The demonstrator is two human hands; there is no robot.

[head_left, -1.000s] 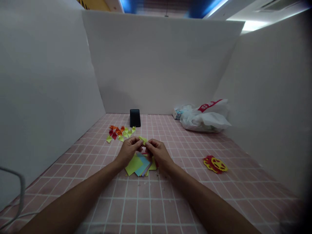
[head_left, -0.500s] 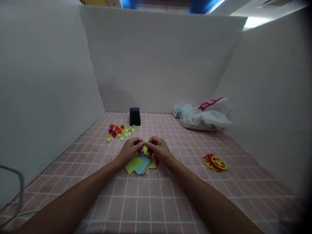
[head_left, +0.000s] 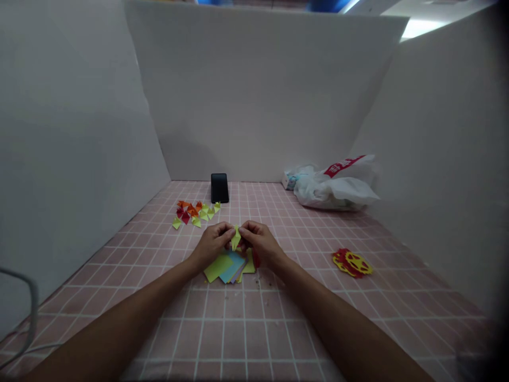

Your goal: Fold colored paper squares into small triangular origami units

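Observation:
Between my two hands is a small piece of folded yellow origami paper, narrow and pointed at its lower end. My left hand pinches its left side with thumb and fingers. On the other side my right hand grips it the same way. Just below the hands lies a fanned stack of coloured paper sheets in yellow, blue, purple and other colours, partly hidden by the fingers. Farther back on the left sit several small folded paper pieces in red, orange and yellow.
A black phone stands near the back wall. At the back right are a white plastic bag and a small box. Red and yellow cut-out shapes lie on the right of the pink checked tablecloth. A grey cable is at far left.
Both hands still hold the yellow paper, which now shows more of its face and looks slightly wider between the fingertips. The view has tilted down a little.

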